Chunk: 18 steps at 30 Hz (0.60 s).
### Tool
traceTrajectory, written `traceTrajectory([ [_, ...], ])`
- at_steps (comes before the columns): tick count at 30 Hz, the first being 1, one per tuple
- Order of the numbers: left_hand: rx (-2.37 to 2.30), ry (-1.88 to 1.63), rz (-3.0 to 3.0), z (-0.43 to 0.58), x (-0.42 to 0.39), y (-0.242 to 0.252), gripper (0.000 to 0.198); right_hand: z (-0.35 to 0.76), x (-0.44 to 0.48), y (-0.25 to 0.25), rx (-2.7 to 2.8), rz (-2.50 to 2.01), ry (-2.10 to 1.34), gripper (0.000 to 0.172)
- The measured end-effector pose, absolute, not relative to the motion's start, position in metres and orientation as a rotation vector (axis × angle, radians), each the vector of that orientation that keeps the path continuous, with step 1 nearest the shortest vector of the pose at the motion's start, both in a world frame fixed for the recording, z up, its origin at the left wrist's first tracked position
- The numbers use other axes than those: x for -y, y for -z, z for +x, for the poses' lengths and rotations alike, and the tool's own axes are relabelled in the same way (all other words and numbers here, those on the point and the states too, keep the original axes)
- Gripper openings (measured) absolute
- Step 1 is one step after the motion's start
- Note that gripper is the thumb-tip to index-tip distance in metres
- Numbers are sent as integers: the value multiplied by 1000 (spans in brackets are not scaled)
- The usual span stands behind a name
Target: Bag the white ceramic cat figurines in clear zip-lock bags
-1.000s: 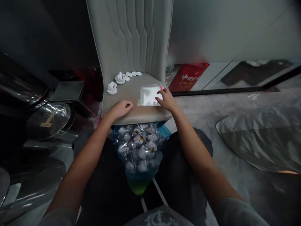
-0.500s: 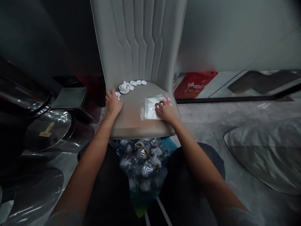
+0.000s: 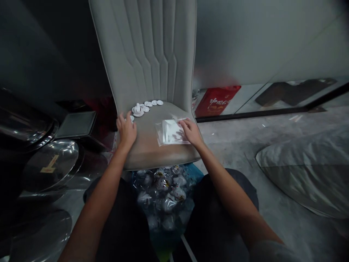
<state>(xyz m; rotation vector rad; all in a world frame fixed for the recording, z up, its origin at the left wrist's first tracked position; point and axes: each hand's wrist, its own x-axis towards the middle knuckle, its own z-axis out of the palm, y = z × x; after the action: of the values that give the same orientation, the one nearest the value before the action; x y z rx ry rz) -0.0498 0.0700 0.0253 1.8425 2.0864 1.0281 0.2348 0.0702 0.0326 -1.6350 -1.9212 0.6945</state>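
On the grey padded chair [image 3: 148, 153] in front of me lies a small stack of clear plastic bags [image 3: 170, 131]. The thumb and fingers of my right hand [image 3: 192, 133] pinch the upper right edge of a plastic bag there. My left hand [image 3: 127, 131] rests at the seat's left edge with fingers apart, close to a white disc [image 3: 132, 118] that it partly covers. Several flat white discs [image 3: 154, 103] form a curved row toward the backrest. Among them sits a small white piled-up piece [image 3: 138, 110], its kind too small to tell.
Between my knees hangs a clear and blue bag [image 3: 163, 196] full of white rounded items. Shiny metal canisters [image 3: 50, 165] and a dark box [image 3: 77, 123] stand at left. A red bag [image 3: 218, 101] leans by the wall; a grey covered bundle [image 3: 305, 174] lies at right.
My right hand has gone from lying over the bags to pinching an edge. The pink patch by the bags is now out of sight. My left hand stays by the discs; the view has shifted slightly.
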Motion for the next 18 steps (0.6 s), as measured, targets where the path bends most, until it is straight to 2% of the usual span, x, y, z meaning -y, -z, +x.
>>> traceTrajectory([
  [2,-1850,-1099,1761,-27,-58,-25,53,228,-69,-39,1690,-1586,-1079,60],
  [4,-1605,-1043,1378,-4,-45,-21,55,223,-66,-44,1503,-1512,-1397,61],
  [7,-1105,-911,791,20,-25,-14,39,218,-57,-46,1278,-1338,-1665,54],
  [10,-794,-939,507,28,-11,-12,23,214,-51,-41,1017,-1032,-1848,42],
  [13,-799,-1050,409,25,-4,-11,14,212,-49,-35,861,-868,-1944,35],
  [15,-863,-1111,383,21,-4,-9,13,212,-50,-31,825,-888,-1957,36],
  [18,-954,-1176,397,15,-8,-6,15,214,-54,-25,804,-924,-1879,47],
])
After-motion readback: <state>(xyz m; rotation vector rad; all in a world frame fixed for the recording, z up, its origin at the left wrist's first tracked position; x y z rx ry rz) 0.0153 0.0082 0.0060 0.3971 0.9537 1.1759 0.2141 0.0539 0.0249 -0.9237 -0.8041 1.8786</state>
